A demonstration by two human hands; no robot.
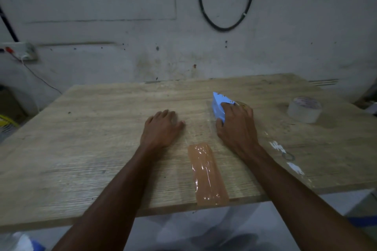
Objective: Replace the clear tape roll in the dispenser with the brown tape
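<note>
My right hand (236, 126) grips a blue tape dispenser (218, 106) that rests on the wooden table (102, 138), right of centre. A brownish roll edge (243, 105) peeks out past my fingers; most of it is hidden. A strip of brown tape (207, 173) is stuck flat on the table, running to the near edge just below the dispenser. A clear tape roll (304, 109) stands on the table at the right, apart from both hands. My left hand (161, 126) lies palm down on the table, fingers apart, holding nothing.
The table backs onto a stained white wall with a black cable loop (226, 6) hanging on it. A white socket strip with wires (22, 51) sits at the left wall. White sticker scraps (285, 157) mark the table near my right forearm.
</note>
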